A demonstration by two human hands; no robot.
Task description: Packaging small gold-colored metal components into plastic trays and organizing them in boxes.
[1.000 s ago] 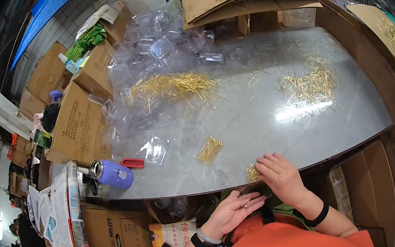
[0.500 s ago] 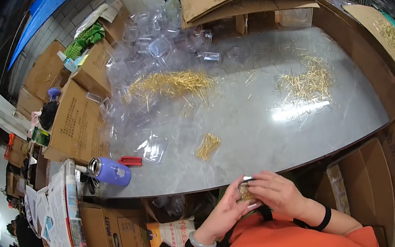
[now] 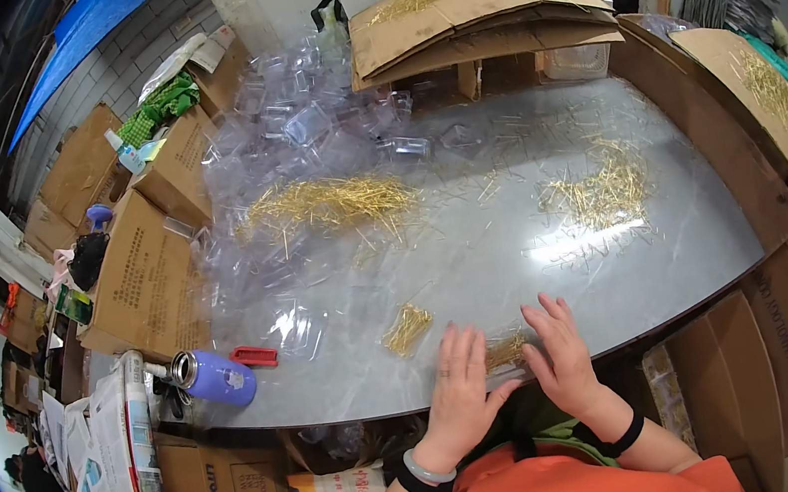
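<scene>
At the table's near edge, my left hand (image 3: 459, 383) lies with its fingers stretched forward and thumb apart. Facing it, my right hand (image 3: 561, 355) has its fingers extended and spread. Between the two sits a small batch of thin gold metal pins (image 3: 505, 352), seemingly in a clear plastic box; my right fingers rest at its right end. Whether my left fingers touch it I cannot tell. Just beyond my left hand is another gold pin bundle (image 3: 409, 328), apparently in a clear case.
Loose gold pins form a left heap (image 3: 333, 202) and a right heap (image 3: 603, 188). Clear plastic boxes (image 3: 301, 123) pile up at the back left. A purple bottle (image 3: 219, 377) and red tool (image 3: 253, 356) lie at left. Cardboard walls (image 3: 710, 131) edge the grey table (image 3: 474, 245).
Both hands have moved forward from near my body to the table edge, bringing the batch of gold pins. They were wrapped around it; now their fingers are straightened. The view has shifted slightly.
</scene>
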